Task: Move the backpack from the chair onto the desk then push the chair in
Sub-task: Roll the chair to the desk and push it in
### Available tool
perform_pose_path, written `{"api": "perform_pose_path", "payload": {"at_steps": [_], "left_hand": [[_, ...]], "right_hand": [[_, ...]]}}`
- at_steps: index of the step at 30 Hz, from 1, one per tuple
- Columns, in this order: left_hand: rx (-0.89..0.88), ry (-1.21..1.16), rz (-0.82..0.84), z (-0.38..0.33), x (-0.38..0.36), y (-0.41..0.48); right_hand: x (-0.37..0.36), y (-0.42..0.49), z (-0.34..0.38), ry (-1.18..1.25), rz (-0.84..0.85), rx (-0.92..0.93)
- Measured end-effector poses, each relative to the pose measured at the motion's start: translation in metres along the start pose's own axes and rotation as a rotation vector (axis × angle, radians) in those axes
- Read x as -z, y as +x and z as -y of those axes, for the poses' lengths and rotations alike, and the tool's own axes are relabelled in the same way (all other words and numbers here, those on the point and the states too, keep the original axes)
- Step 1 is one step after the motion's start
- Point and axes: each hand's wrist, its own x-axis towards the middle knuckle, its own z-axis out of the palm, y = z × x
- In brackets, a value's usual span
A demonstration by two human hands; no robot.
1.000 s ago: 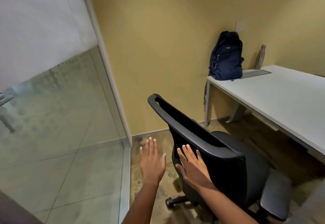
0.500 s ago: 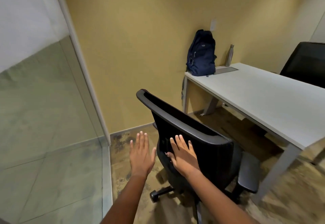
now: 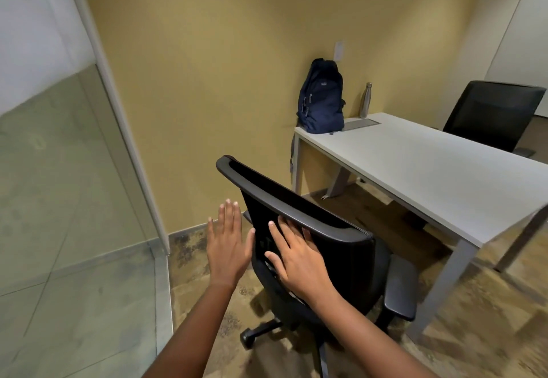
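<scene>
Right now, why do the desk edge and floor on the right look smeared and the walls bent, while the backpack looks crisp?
Head view: the wide-angle lens bows straight lines such as the glass partition frame. The floor and near desk leg are streaked, which suggests camera motion. The backpack and bottle in the far corner stay fairly sharp. Light is soft; the chair casts only a faint shadow.

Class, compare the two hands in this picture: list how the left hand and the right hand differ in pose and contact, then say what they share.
1. The right hand lies flat on the back of the black chair; the left hand touches nothing, beside the backrest.
2. The left hand's fingers point straight ahead; the right hand's angle up to the left.

Both are open, bare, palm forward, holding nothing.
</scene>
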Motion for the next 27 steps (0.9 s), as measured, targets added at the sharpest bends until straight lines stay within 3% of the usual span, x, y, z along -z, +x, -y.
{"api": "perform_pose_path", "payload": {"at_steps": [8, 13, 18, 21, 27], "left_hand": [[-0.093, -0.066, -0.194, -0.012, 0.036, 0.036], [-0.219, -0.080, -0.151, -0.022, 0.039, 0.054], [-0.375, -0.078, 0.039, -0.026, 0.033, 0.065], [-0.406, -0.091, 0.172, -0.023, 0.027, 0.067], [-0.448, -0.178, 0.145, -0.024, 0.024, 0.072]], "right_hand": [[0.042, -0.007, 0.006, 0.074, -0.077, 0.106], [0.062, 0.000, -0.003, 0.015, -0.317, 0.155], [0.051, 0.010, -0.020, -0.107, -0.026, -0.088], [0.044, 0.015, -0.023, -0.168, 0.007, -0.174], [0.050, 0.018, -0.034, -0.258, -0.005, -0.156]]}}
